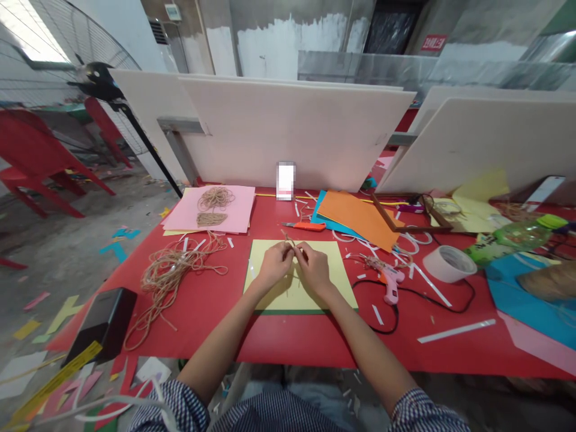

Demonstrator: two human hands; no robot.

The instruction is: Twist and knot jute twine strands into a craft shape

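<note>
1. sitting at the left edge of the red table [288,342] is one black case [101,324], its corner near the table's edge.
2. just right of it lies one loose heap of jute twine [171,282], tangled and spreading toward the front of the table.
3. behind the heap is one pink sheet [238,210], carrying two bundles of twine: one loose coil [216,198] and one flatter fan-shaped bunch [211,219], just in front of the coil.
4. the left hand [275,265] is curled, its fingers closed on one short twine strand [288,239], which pokes up and away from the fingertips.
5. the right hand [314,268] is also curled and meets the left at the fingertips, pinching the same strand; the exact grip is partly hidden by the fingers. both hands hover over one yellow card [288,297], which lies on one green sheet [292,312].
6. beyond the hands lie one orange utility knife [303,226], one blue sheet [321,210] and one orange sheet [355,219], the orange overlapping the blue.
7. further right are one pink glue gun [391,285] with one black cord [382,330], one white tape roll [447,264] and one green plastic bottle [508,240], lying on its side.
</note>
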